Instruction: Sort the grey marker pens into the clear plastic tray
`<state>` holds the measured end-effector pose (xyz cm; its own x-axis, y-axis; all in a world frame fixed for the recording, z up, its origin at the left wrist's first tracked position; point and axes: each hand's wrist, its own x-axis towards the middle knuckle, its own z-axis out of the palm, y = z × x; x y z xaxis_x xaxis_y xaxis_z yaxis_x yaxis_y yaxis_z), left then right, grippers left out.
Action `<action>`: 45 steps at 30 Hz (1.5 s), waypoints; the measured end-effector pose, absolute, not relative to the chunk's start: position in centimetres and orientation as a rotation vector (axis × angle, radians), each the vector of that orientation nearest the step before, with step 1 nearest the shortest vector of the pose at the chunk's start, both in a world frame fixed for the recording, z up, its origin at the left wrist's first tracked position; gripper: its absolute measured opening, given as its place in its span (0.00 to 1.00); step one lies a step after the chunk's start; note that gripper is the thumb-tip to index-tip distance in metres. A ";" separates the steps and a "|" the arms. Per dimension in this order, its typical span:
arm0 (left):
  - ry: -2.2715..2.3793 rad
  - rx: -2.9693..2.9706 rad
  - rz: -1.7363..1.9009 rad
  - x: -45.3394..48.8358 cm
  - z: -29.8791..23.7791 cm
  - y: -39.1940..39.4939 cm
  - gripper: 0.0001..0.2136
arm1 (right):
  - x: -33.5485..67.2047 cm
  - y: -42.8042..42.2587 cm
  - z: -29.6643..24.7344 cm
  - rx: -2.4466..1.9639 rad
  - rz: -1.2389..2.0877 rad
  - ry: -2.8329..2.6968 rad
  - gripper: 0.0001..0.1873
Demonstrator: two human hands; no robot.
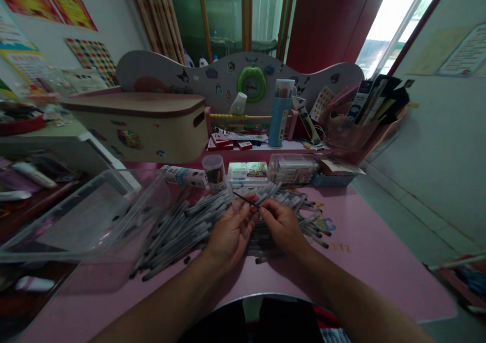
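- Right hand (281, 224), center: thumb and fingers pinched on a thin dark rod (243, 198).
- Left hand (230, 234), center: fingers curled around a translucent tube (232, 197).
- Center, beneath: heaped pens (190, 236) on pink table (379, 262).
- Lower left: clear bin (56, 257).

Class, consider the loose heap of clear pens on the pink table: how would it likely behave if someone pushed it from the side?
The pens would probably slide and spread, since they lie loosely across one another on the smooth-looking table. Each seems likely to stay stiff, being slim and straight. Their thin, see-through barrels suggest little weight.
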<state>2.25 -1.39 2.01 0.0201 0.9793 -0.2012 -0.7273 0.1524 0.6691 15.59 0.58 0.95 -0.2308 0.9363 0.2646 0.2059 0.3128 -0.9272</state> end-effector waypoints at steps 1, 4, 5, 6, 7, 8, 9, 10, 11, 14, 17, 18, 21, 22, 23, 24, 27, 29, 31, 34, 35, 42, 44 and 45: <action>0.719 0.434 1.403 2.3 1.7 -1.4 0.04 | 15.5 0.4 1.0 -1.045 0.993 -1.696 0.10; 0.729 0.380 1.454 1.9 1.4 -1.0 0.07 | 15.6 0.0 1.0 -0.997 0.995 -1.825 0.06; 0.733 0.343 1.451 1.7 1.5 -0.9 0.09 | 15.6 -0.1 1.0 -0.968 0.987 -1.845 0.07; 0.734 0.305 1.433 1.5 1.7 -0.8 0.13 | 15.7 -0.2 1.0 -0.938 0.964 -1.835 0.10; 0.733 0.268 1.400 1.3 1.9 -0.8 0.16 | 15.8 -0.2 1.0 -0.913 0.923 -1.795 0.12; 0.727 0.235 1.354 1.3 2.0 -0.8 0.18 | 15.8 -0.2 1.0 -0.900 0.868 -1.736 0.13; 0.721 0.204 1.303 1.3 2.2 -0.9 0.19 | 15.8 -0.2 1.0 -0.900 0.802 -1.675 0.14; 0.714 0.177 1.253 1.5 2.2 -1.0 0.19 | 15.9 -0.2 0.9 -0.905 0.732 -1.632 0.14; 0.704 0.156 1.206 1.7 2.2 -1.2 0.17 | 15.8 -0.2 0.9 -0.906 0.665 -1.616 0.14; 0.669 0.117 1.133 2.7 1.8 -1.8 0.09 | 15.4 -0.3 0.6 -0.880 0.542 -1.674 0.14; 0.664 0.055 1.139 3.5 1.3 -2.1 0.09 | 14.9 -0.6 0.4 -0.834 0.525 -1.761 0.15; 0.682 0.019 1.144 3.7 1.2 -2.1 0.09 | 14.8 -0.7 0.3 -0.817 0.526 -1.797 0.14; 0.724 -0.061 1.160 3.6 0.9 -1.8 0.08 | 14.6 -0.8 0.2 -0.780 0.476 -1.912 0.13; 0.728 -0.075 1.174 3.5 0.9 -1.7 0.08 | 14.5 -0.8 0.2 -0.776 0.441 -1.949 0.12; 0.726 -0.083 1.191 3.4 0.9 -1.6 0.09 | 14.5 -0.7 0.1 -0.777 0.404 -1.979 0.12; 0.726 -0.091 1.206 3.3 1.0 -1.5 0.09 | 14.6 -0.6 0.0 -0.777 0.369 -2.007 0.13; 0.738 -0.121 1.222 3.1 1.5 -1.5 0.10 | 14.6 -0.4 -0.5 -0.793 0.293 -2.052 0.14; 0.731 -0.148 1.205 3.2 2.0 -1.7 0.10 | 14.6 -0.2 -0.8 -0.816 0.256 -2.067 0.14; 0.713 -0.172 1.201 3.5 2.3 -1.9 0.10 | 14.6 -0.1 -1.0 -0.837 0.228 -2.085 0.15; 0.728 -0.162 1.220 3.7 2.1 -2.0 0.09 | 14.7 0.0 -0.8 -0.866 0.226 -2.080 0.13; 0.751 -0.147 1.229 3.7 2.1 -1.9 0.09 | 14.9 0.1 -0.6 -0.881 0.244 -2.059 0.12; 0.905 0.235 1.210 0.7 5.5 -1.8 0.11 | 16.6 2.5 1.0 -1.154 0.440 -1.944 0.10; 0.893 0.372 1.243 -1.2 7.7 -2.2 0.07 | 16.9 3.4 1.5 -1.222 0.458 -2.018 0.10; 0.901 0.446 1.252 -2.4 8.8 -2.5 0.04 | 16.9 3.7 1.9 -1.254 0.457 -2.071 0.11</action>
<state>-2.36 -2.50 8.80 0.0446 0.9406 -0.3366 -0.6180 0.2907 0.7305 16.93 3.72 1.86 -0.3183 0.8773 0.3591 0.6450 0.4780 -0.5962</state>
